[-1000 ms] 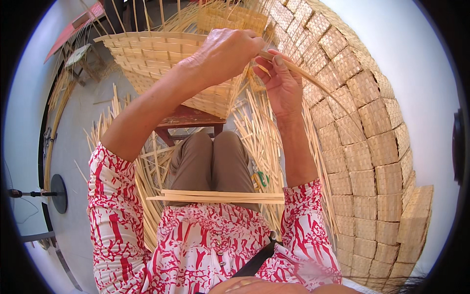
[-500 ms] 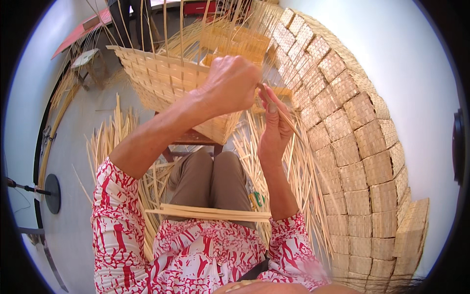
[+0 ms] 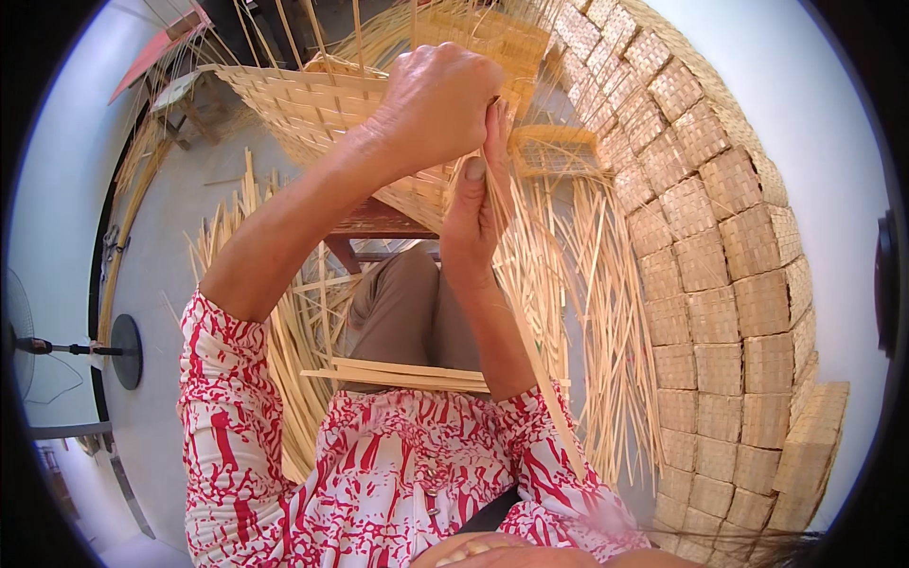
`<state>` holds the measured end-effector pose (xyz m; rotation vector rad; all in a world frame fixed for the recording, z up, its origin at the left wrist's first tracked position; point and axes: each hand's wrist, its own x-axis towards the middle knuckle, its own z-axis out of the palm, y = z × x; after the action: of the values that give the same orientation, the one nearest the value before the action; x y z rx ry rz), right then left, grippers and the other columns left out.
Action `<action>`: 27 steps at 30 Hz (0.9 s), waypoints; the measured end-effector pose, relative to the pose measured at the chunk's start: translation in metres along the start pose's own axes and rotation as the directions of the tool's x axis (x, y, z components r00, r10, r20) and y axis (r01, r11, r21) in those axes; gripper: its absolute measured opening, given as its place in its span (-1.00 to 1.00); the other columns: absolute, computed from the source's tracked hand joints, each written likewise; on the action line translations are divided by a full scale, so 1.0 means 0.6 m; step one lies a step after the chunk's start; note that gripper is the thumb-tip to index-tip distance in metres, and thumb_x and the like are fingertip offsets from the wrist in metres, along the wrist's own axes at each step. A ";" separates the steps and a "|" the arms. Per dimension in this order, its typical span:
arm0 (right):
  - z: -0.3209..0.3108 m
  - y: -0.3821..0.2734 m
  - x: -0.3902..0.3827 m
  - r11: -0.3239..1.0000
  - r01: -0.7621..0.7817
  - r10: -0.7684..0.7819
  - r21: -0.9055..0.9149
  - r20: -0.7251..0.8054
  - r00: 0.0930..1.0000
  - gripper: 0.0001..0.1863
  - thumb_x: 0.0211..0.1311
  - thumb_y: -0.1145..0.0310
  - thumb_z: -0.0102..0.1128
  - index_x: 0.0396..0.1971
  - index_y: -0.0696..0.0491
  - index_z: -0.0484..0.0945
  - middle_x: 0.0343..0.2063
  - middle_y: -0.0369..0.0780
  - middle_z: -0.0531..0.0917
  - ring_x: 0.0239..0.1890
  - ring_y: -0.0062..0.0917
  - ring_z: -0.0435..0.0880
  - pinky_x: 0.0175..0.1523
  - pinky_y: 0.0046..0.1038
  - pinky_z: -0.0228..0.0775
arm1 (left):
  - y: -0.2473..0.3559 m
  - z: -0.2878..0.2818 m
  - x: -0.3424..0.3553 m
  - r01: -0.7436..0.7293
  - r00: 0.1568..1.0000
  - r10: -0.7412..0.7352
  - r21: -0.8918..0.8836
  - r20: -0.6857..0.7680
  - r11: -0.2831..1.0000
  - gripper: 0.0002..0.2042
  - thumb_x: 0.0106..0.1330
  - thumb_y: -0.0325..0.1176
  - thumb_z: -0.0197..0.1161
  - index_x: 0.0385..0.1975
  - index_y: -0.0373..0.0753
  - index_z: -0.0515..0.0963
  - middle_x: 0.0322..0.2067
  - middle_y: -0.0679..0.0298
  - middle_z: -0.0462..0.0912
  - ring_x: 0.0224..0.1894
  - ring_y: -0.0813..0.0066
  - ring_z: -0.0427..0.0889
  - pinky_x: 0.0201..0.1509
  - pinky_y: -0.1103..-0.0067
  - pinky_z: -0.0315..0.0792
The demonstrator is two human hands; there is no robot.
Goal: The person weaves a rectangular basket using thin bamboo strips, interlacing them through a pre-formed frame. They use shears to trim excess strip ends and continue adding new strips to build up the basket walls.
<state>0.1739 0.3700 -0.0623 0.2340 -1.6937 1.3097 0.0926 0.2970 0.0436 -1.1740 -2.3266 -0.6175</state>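
In front of me stands a partly woven basket [image 3: 294, 109] of pale flat strips, with long unwoven strip ends rising from its rim. My left hand [image 3: 440, 99] is closed in a fist over the basket's right corner; its fingertips face away and are hidden. My right hand [image 3: 476, 208] meets it from below, thumb up, fingers closed on a pale strip [image 3: 542, 374] like split bamboo. This strip trails down past my right forearm, and its upper end appears to run into the left fist. Several cut strips [image 3: 407, 374] lie across my lap.
Loose strips [image 3: 615, 331] cover the floor on both sides of my knees. A wall of stacked woven boxes [image 3: 720, 275] rises at the right. Behind the basket is a yellow woven piece [image 3: 554, 151]. A dark stool [image 3: 379, 222] supports the basket; a fan [image 3: 123, 350] stands left.
My right hand has moved left and up, close against the left fist. The strip's tail has swung down toward my right sleeve. The whole view has shifted slightly.
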 end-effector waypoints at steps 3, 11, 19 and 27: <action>0.019 0.007 0.003 0.996 -0.042 0.046 0.079 -0.050 0.998 -0.46 0.59 0.26 -0.19 0.42 0.23 0.21 0.41 0.08 0.28 0.48 -0.10 0.19 0.50 -0.21 -0.04 | -0.009 -0.001 0.007 -0.056 0.994 0.055 0.005 0.091 0.998 -0.82 0.22 -0.32 0.17 -0.48 -0.31 0.55 -0.49 -0.02 0.61 -0.34 -0.14 0.60 -0.27 0.15 0.44; -0.048 0.041 0.032 0.975 -0.050 0.043 0.218 0.038 0.998 -0.51 0.60 0.21 -0.17 0.25 0.28 0.42 0.24 0.05 0.50 0.34 -0.17 0.43 0.44 -0.25 0.11 | -0.031 -0.005 0.002 -0.119 0.987 0.128 -0.088 0.095 0.989 -0.86 0.25 -0.39 0.13 -0.39 -0.30 0.58 -0.50 0.01 0.60 -0.38 -0.04 0.60 -0.27 0.22 0.44; -0.094 0.129 0.125 0.103 -0.716 0.415 0.690 0.625 0.661 -0.63 0.59 0.22 -0.11 -0.08 0.23 0.56 -0.29 -0.12 0.72 -0.32 -0.46 0.69 -0.12 -0.37 0.57 | -0.045 -0.038 -0.003 -0.065 0.914 0.266 -0.537 0.305 0.841 -0.95 0.28 -0.54 0.24 -0.30 -0.34 0.58 -0.51 0.26 0.49 -0.46 0.51 0.51 -0.37 0.53 0.37; -0.120 0.184 0.106 -0.032 -0.562 0.565 0.827 0.479 0.672 -0.68 0.55 0.19 -0.01 -0.12 0.15 0.56 -0.25 -0.15 0.72 -0.34 -0.48 0.67 -0.19 -0.39 0.56 | -0.049 -0.042 -0.033 -0.233 0.950 0.291 -0.366 0.112 0.901 -0.81 0.22 -0.55 0.32 -0.16 -0.29 0.62 -0.34 0.24 0.62 -0.44 0.51 0.54 -0.39 0.61 0.43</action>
<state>0.1090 0.4987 -0.0876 0.2026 -0.6136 2.9573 0.0836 0.2545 0.0471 -1.7287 -2.1854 -0.8878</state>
